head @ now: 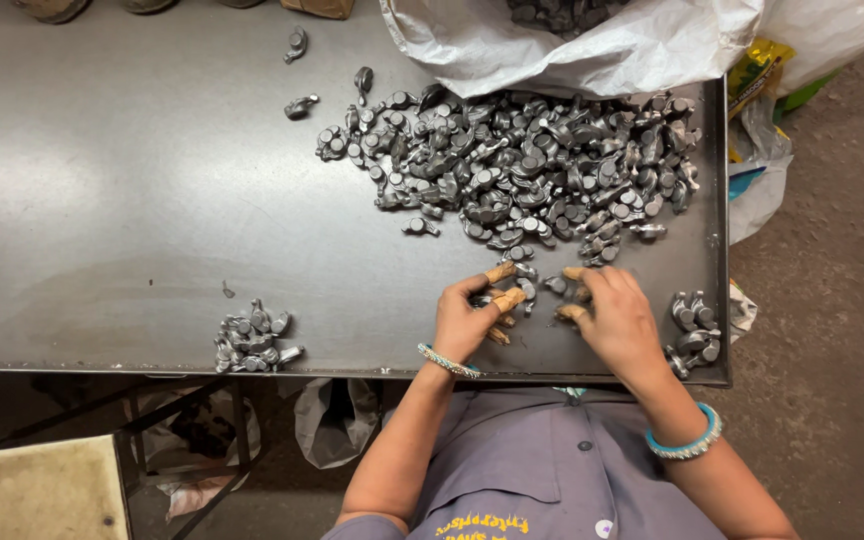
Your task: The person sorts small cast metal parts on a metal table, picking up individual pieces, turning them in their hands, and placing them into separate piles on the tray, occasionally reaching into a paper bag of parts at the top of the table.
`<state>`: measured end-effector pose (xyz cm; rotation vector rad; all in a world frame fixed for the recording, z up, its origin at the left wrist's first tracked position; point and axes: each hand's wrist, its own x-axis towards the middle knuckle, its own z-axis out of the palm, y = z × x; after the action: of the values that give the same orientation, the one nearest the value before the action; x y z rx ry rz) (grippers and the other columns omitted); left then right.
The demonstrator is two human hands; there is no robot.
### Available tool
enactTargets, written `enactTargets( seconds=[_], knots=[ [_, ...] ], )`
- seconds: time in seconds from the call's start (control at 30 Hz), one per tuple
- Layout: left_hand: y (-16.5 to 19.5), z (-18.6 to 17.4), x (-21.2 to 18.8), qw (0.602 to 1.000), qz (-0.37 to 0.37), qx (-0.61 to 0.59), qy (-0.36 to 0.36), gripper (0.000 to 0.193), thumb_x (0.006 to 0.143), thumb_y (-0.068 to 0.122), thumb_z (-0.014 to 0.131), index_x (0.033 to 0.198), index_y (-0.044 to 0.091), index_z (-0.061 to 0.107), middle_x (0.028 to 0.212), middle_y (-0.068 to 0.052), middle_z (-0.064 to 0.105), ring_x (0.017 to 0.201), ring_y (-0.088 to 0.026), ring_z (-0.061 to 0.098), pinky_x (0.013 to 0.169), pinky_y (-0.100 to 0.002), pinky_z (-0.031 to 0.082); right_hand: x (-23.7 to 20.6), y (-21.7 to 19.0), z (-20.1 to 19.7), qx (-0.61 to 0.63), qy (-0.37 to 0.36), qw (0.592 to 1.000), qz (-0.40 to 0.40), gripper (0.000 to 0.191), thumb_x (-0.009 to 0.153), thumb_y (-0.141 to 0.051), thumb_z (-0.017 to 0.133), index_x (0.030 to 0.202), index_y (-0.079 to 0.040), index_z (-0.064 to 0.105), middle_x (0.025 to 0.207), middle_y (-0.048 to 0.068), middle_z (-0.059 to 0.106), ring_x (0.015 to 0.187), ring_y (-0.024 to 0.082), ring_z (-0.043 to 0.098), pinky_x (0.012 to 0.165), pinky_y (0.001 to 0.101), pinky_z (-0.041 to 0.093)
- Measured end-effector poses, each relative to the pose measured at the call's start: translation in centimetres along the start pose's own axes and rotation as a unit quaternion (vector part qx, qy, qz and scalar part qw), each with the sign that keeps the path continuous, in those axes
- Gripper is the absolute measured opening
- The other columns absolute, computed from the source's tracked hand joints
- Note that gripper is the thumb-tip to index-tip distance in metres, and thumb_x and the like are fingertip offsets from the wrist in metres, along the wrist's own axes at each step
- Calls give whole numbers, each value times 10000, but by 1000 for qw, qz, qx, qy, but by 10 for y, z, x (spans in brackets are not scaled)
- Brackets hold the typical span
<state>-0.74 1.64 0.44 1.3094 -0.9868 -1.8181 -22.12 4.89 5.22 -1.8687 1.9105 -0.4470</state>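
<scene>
A big heap of small grey metal forged parts (522,165) lies on a steel table (132,200). My left hand (467,318), with tan finger cots on the fingertips, grips one of these parts near the table's front edge. My right hand (614,318), also with finger cots, rests just to the right, fingertips touching loose parts (555,285) at the heap's near edge. Both wrists wear turquoise bangles.
A small sorted cluster of parts (250,338) sits at the front left, another small group (694,330) at the front right corner. A white sack (572,40) with more parts lies open at the back. Single parts (300,105) are scattered at the rear. Bags lie beside the table at right.
</scene>
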Motion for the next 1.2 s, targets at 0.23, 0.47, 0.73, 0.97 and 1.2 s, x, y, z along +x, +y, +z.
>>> enactTargets(
  seconds=[0.23,0.47,0.73,0.97,1.2],
  knots=[
    [-6,8,4,981,78,174,40,336,838,151,774,1141,7,765,773,-46,774,628,-102,727,554,-270,570,-2,2,17,13,76,996,-39,633,660,-171,891,1208,-2,624,1138,171,600,1063,384,551,921,457,477],
    [-7,11,1,978,66,197,37,261,824,186,792,976,-23,757,728,-57,745,568,-129,712,508,-302,552,3,27,37,173,58,980,85,403,820,31,731,1214,-13,660,1057,98,716,957,254,693,836,373,558],
    [-5,21,10,978,54,199,20,256,853,217,816,916,-26,766,666,-58,732,564,-122,724,499,-279,548,-1,74,36,590,-14,794,144,305,920,86,624,1224,62,621,1073,120,715,940,163,700,782,294,610],
    [-28,22,14,982,-15,-187,-7,335,996,312,630,1063,10,757,815,-83,766,613,-129,710,476,-258,556,4,47,34,466,-59,882,41,284,950,60,652,1222,20,725,1043,98,670,902,185,629,737,315,530],
    [-31,-13,17,967,-52,-248,0,219,963,124,714,1071,-65,733,883,-115,752,659,-167,723,517,-279,556,26,-5,35,56,66,985,-152,524,693,140,667,1169,-74,714,1093,142,634,1064,368,584,947,431,509]
  ],
)
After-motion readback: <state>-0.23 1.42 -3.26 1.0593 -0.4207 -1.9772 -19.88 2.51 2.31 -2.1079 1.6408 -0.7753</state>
